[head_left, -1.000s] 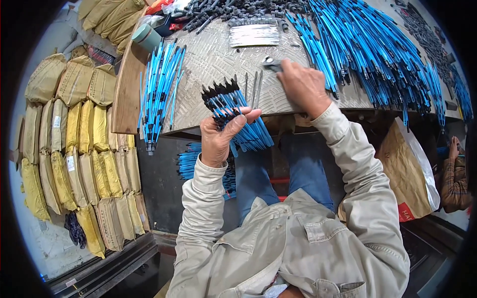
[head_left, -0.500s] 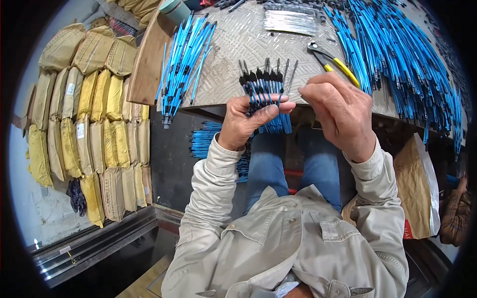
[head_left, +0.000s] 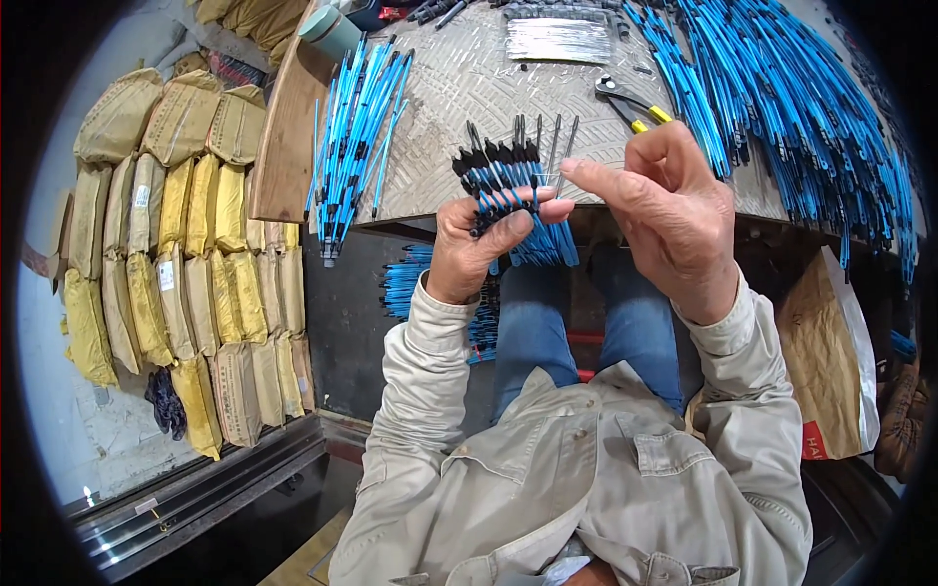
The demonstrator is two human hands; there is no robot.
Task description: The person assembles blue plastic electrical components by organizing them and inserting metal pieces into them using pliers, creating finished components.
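At the table's front edge, my left hand (head_left: 474, 244) is closed round a fanned bundle of thin blue sticks (head_left: 508, 195) with black sleeves and dark pointed tips. The tips point away from me, and the blue ends hang below the fingers. Two of the dark tips stand apart at the bundle's right side. Beside them, my right hand (head_left: 679, 210) has one finger stretched toward the sticks and the others bent, spread apart. Nothing shows in its grip. A thin pale strand lies near that fingertip; whether it touches the finger, I cannot tell.
Cutters (head_left: 630, 103) with yellow-and-black handles lie beyond my right hand, near a stack of silvery strips (head_left: 557, 41). Blue sticks form a large pile (head_left: 782, 107) at right and a smaller one (head_left: 357, 137) at left, by a wooden board (head_left: 293, 146). Wrapped packages (head_left: 186, 205) stand further left.
My right hand has gone from a pinch to one finger stretched leftward, its other fingers lifted apart. My left hand still holds the bundle. The whole view has shifted slightly.
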